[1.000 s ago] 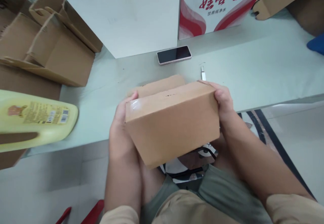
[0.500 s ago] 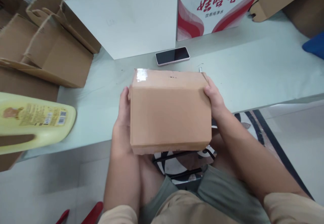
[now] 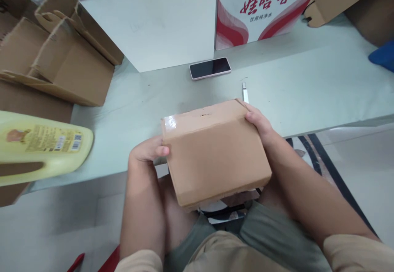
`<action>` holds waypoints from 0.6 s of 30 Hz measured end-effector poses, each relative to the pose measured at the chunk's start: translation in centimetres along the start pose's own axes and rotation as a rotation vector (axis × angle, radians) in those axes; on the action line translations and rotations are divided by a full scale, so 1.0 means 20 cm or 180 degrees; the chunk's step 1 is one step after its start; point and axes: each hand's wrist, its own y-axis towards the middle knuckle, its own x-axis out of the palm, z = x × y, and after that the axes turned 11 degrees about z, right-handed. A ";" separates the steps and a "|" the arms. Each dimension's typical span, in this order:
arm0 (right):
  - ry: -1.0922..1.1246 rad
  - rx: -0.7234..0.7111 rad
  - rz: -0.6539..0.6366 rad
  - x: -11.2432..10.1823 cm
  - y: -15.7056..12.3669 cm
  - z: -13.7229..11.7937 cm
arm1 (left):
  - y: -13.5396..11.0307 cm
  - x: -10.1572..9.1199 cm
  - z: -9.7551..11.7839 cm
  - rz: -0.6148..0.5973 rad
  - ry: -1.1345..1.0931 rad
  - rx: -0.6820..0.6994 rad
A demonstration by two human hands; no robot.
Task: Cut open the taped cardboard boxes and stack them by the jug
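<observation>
A brown cardboard box (image 3: 215,157) is held between my two hands, above my lap at the table's front edge. It is tilted, its left end nearer to me. My left hand (image 3: 150,149) grips the left side near the far corner, thumb on the upper face. My right hand (image 3: 260,120) holds the far right corner, thumb on top and the other fingers mostly hidden behind the box. Clear shiny tape shows at the box's far left corner. Just beyond the right hand lies a slim white tool (image 3: 245,92) with a metal tip, perhaps a utility knife, partly covered.
On the pale green table (image 3: 323,83) lies a phone (image 3: 210,68). Behind stand a white box (image 3: 154,26) and a red-and-white carton (image 3: 261,9). Open cardboard boxes (image 3: 76,62) and a yellow jug (image 3: 46,145) occupy the left. A blue object (image 3: 383,56) sits far right.
The box has come toward me and turned, its left end dropping nearer. My left hand has shifted its hold, its thumb now on top. More of the slim white tool shows.
</observation>
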 end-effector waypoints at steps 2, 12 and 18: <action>-0.0022 -0.0048 0.0040 -0.01 0.00 0.00 | -0.02 0.00 -0.02 0.0050 -0.0164 0.0051; -0.0452 -0.0565 0.0819 0.01 0.03 0.05 | -0.03 0.11 -0.06 0.0397 -0.0666 0.0376; -0.0873 -0.0749 0.1271 0.00 0.05 0.10 | -0.12 0.34 0.03 0.1546 -0.0457 0.0780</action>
